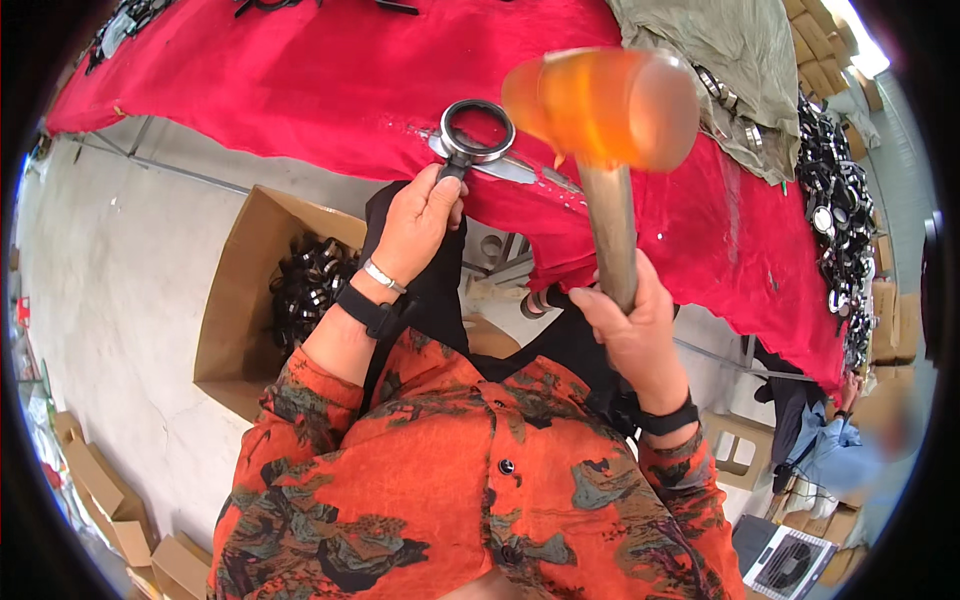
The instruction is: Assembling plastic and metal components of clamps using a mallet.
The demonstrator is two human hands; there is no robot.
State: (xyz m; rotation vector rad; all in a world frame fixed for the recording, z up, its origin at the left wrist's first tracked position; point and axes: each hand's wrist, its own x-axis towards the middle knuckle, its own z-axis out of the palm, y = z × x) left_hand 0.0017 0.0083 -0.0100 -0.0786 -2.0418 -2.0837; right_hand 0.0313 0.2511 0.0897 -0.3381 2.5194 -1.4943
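Observation:
In my left hand (pixel 427 215) is the short black handle of a magnifying glass (pixel 502 147), its round silver-and-black rim raised over the table's front edge. Red cloth shows through the ring; whether a lens sits in it I cannot tell. My right hand (pixel 640 335) is wrapped round the wooden handle of a mallet (pixel 612 225). The mallet's orange translucent head is blurred and held up above the table, to the right of the ring and apart from it. A flat metal piece (pixel 505 170) lies on the cloth beneath the ring.
A red cloth (pixel 300 80) covers the long table. Piled at its right end are black and silver round parts (pixel 835 220), beside a grey-green cloth (pixel 730 50). An open cardboard box (pixel 225 310) with similar parts stands at my left. Another person (pixel 830 440) is at the far right.

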